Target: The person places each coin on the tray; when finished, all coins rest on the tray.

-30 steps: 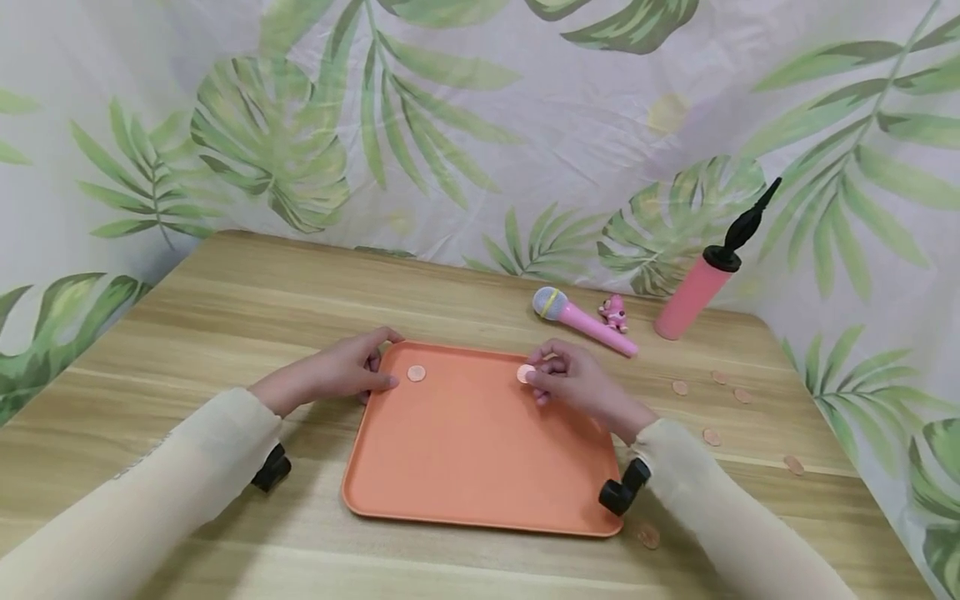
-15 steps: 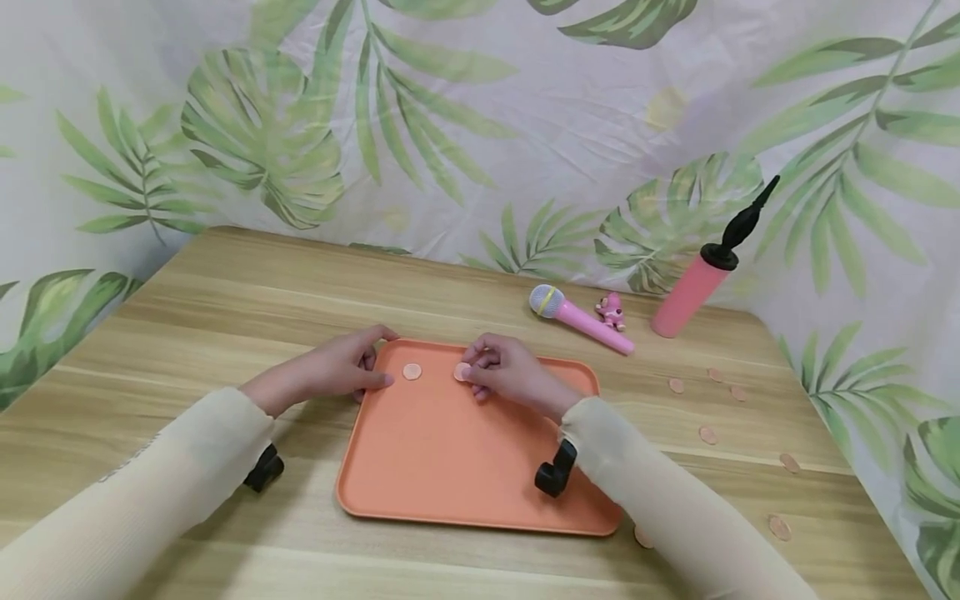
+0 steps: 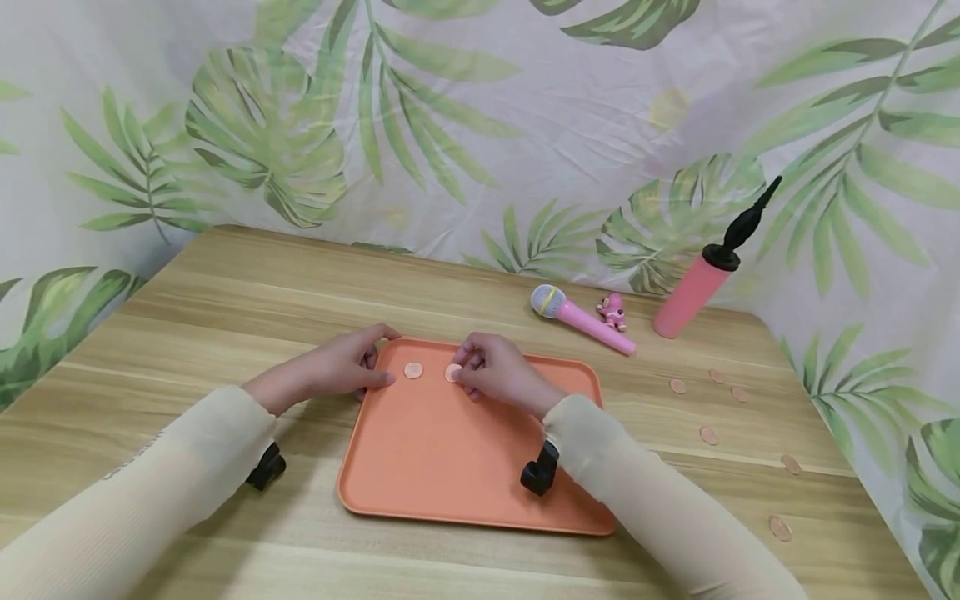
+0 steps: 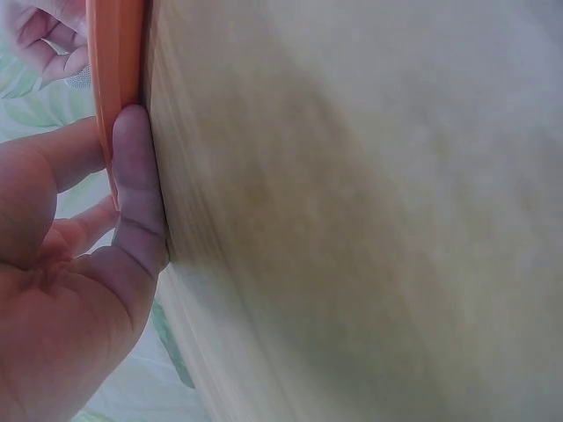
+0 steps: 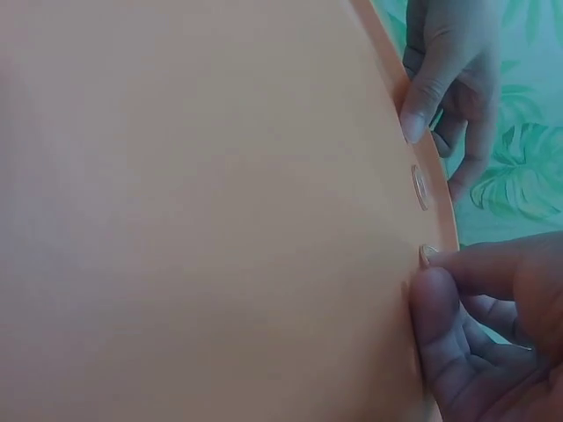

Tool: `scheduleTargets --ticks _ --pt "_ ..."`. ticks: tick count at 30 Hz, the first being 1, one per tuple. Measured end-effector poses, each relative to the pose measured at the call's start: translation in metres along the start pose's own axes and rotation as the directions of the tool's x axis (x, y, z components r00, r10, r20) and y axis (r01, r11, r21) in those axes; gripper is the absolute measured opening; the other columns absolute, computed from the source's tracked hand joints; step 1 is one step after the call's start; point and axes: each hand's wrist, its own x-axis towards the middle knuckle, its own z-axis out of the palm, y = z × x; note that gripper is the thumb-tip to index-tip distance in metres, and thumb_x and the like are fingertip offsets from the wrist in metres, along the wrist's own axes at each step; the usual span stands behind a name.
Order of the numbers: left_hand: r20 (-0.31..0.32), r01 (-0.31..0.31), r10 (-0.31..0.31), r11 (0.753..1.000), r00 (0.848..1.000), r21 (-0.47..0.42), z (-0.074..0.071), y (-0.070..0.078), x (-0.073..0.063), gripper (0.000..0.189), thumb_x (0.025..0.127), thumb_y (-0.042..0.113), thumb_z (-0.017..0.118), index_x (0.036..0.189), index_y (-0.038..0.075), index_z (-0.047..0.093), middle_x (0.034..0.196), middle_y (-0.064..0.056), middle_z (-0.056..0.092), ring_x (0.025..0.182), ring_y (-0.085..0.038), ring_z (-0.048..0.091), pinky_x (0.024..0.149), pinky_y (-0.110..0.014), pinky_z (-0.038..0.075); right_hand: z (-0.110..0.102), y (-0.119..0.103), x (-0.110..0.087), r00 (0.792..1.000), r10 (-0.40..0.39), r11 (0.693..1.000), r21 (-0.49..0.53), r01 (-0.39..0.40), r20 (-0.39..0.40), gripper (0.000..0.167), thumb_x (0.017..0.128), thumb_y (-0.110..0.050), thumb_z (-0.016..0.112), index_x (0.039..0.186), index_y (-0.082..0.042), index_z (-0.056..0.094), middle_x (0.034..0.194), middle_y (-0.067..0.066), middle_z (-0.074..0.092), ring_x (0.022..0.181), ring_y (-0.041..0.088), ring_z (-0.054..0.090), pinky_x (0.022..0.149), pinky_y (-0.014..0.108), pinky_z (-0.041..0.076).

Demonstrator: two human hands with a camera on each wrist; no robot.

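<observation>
An orange tray (image 3: 450,450) lies on the wooden table. My left hand (image 3: 347,364) grips its far left corner, thumb over the rim and fingers outside; the left wrist view shows fingers (image 4: 136,167) against the tray's outer side. One copper-coloured coin (image 3: 413,370) lies flat in the tray near that thumb. Just right of it, my right hand (image 3: 495,372) pinches a second coin (image 3: 453,372) between thumb and fingers, low over the tray floor. In the right wrist view this coin (image 5: 425,256) is partly hidden by the fingertips.
Several more coins (image 3: 708,436) lie scattered on the table (image 3: 247,300) right of the tray. Behind it are a pink toy microphone (image 3: 585,321), a small pink figurine (image 3: 612,312) and a pink hand pump (image 3: 696,292) with a black nozzle. A leaf-patterned cloth (image 3: 450,150) hangs behind.
My right hand has moved left across the tray with the pinched coin, stopping near the coin lying there. The left hand has stayed on the tray corner.
</observation>
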Motion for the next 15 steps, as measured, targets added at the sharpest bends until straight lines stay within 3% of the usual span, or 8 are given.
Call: scheduleTargets --ticks 8,15 --pt "0.000 0.002 -0.002 1.000 1.000 0.004 -0.0012 0.0004 -0.0012 0.061 0.101 0.011 0.069 0.151 -0.006 0.040 0.077 -0.006 0.053 0.064 -0.016 0.057 0.062 -0.030 0.053 0.0038 -0.0066 -0.0019 0.999 -0.038 0.993 -0.111 0.037 -0.012 0.013 0.100 -0.009 0.070 0.106 -0.002 0.062 0.075 0.002 0.061 0.062 0.012 0.058 0.060 0.024 0.054" --pt "0.003 0.002 -0.002 1.000 1.000 0.004 0.0003 -0.0004 0.0021 0.062 0.101 0.012 0.069 0.152 -0.006 0.039 0.078 -0.006 0.053 0.065 -0.016 0.057 0.062 -0.031 0.052 0.0038 -0.0047 -0.0004 1.000 -0.027 0.990 -0.139 0.025 -0.014 0.013 0.100 -0.010 0.071 0.106 -0.002 0.062 0.077 0.002 0.062 0.063 0.010 0.058 0.060 0.023 0.053"
